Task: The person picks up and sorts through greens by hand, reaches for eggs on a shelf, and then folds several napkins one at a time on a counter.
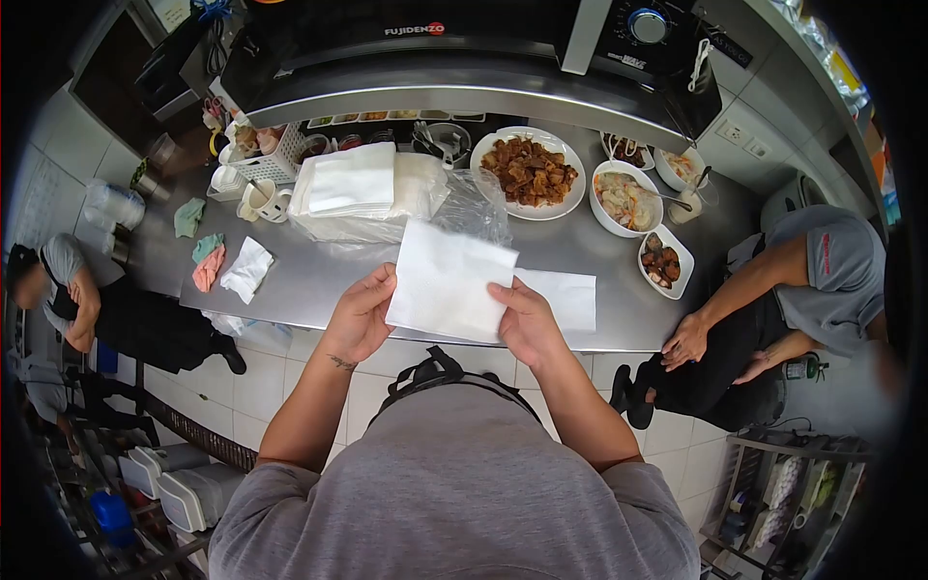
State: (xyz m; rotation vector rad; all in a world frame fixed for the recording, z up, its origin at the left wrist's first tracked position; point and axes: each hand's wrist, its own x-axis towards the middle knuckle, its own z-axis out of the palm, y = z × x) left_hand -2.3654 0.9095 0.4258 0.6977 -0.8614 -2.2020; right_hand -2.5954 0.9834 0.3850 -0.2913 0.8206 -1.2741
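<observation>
Left hand [360, 314] and right hand [523, 321] pinched one white paper sheet [447, 280] above worktop [319, 275] front edge; napkin stack [353, 182], food plate [529, 172] behind.

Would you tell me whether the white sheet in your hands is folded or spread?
Spread: the white sheet hangs flat between left hand and right hand.

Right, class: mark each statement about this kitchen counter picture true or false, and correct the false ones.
1. Both hands, the left hand and the right hand, hold one white paper sheet. True.
2. The large white plate is bare. False: it holds brown fried pieces.
3. A stack of white paper lies in a clear plastic bag. True.
4. The counter is wooden. False: it is shiny metal.
</observation>
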